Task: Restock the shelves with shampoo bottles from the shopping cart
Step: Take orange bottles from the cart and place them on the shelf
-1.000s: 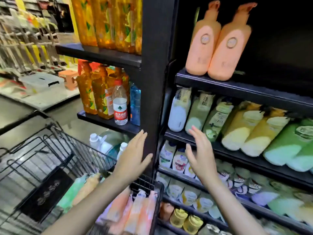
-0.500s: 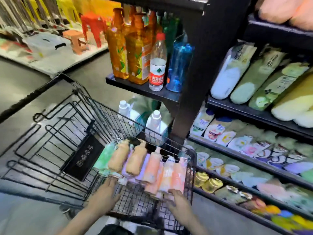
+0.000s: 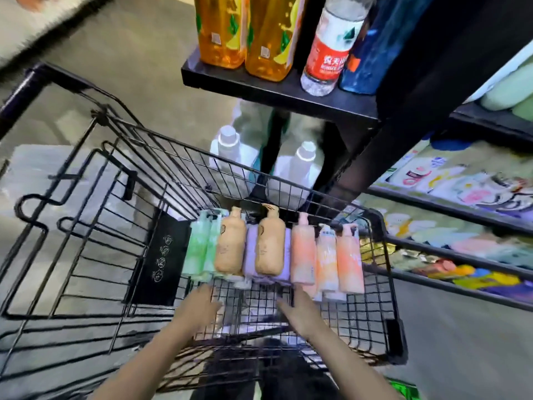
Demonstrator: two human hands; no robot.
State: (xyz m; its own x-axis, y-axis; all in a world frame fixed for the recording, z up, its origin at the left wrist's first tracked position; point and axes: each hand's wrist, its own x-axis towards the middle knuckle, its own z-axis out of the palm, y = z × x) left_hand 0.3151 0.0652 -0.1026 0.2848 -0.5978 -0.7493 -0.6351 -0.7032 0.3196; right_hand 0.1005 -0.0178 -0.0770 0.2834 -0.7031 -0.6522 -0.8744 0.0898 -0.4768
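Grey shop floor, black shelving to the right; head view, the only one.

Item: black wire shopping cart (image 3: 383,272), drawn up against the black shelf (image 3: 277,93), which carries amber drink bottles (image 3: 245,33) and a clear water bottle with a red label (image 3: 328,53).

Item: row of shampoo bottles lying flat across the far end of the cart basket. From our left: pale green bottles (image 3: 199,249), two tan pump bottles (image 3: 229,246) resting on lilac bottles (image 3: 251,261), then peach-orange bottles (image 3: 326,255). Every long axis runs straight away from us, pump heads at the far end, bases towards the hands.

Item: left hand (image 3: 199,307), reaching forward over the basket floor, fingertips just short of the bases of the green and first tan bottle. The grip looks loosely spread and holds nothing; blur hides any contact.

Item: right hand (image 3: 300,310), likewise stretched forward, fingers fairly straight, tips near or at the bases of the lilac bottles and the first peach-orange one. We cannot tell whether it touches; it holds nothing.

Judgement: each hand lies just behind a bottle base, so we expect the pick to be a short forward reach, closing round a body across its width. The right hand is the nearer to the shelves.
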